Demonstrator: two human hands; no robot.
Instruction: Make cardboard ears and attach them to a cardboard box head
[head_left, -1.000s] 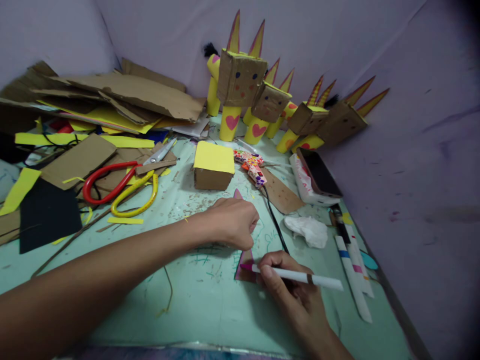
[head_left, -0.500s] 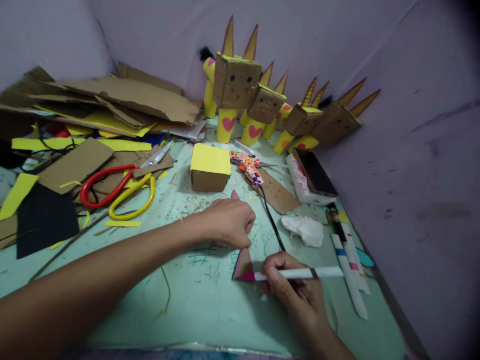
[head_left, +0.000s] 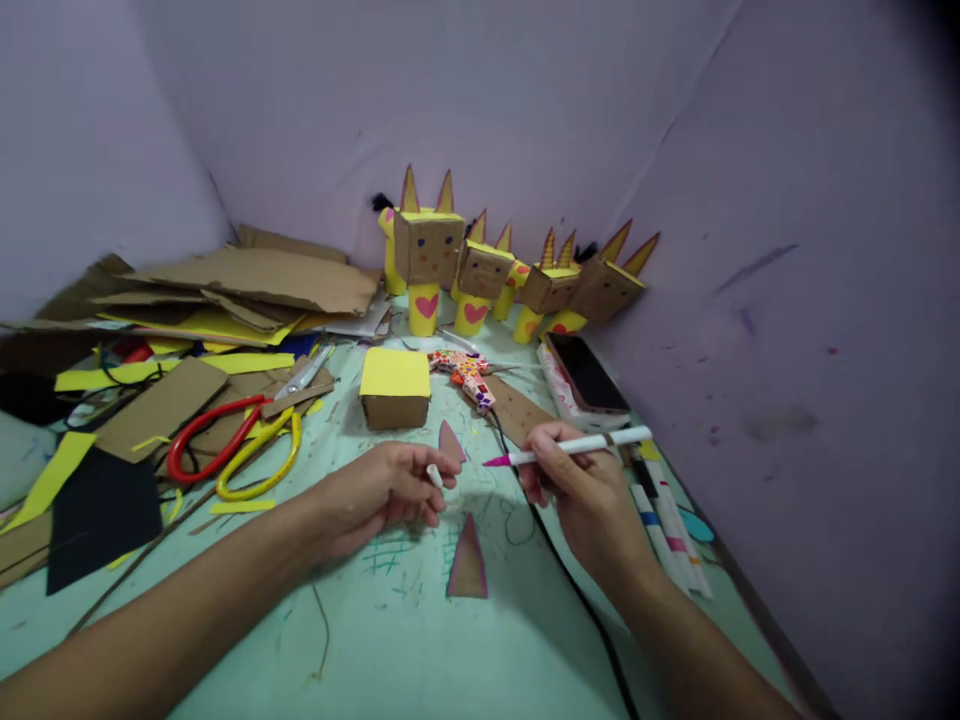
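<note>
Between the fingers of my left hand (head_left: 390, 492) is a small white marker cap (head_left: 435, 476). My right hand (head_left: 581, 480) grips a white marker (head_left: 592, 442), its pink tip pointing left, raised above the table. Below and between the hands, a cardboard triangle (head_left: 469, 568) with a pink-purple outline lies flat on the green table. A second outlined triangle (head_left: 451, 442) lies just beyond my left fingertips, partly hidden by them. Behind it stands a cardboard box (head_left: 395, 408) with a yellow top.
Red scissors (head_left: 214, 435), yellow scissors (head_left: 259, 470) and cardboard scraps lie left. Several horned cardboard figures (head_left: 431, 250) stand at the back. A patterned glue gun (head_left: 466, 372) with a black cord, a phone (head_left: 589, 372) and more markers (head_left: 675, 535) are on the right.
The marker has lifted off the near triangle and moved up. My left hand has moved left off that triangle and opened from a fist, showing the cap. The camera view has tilted upward.
</note>
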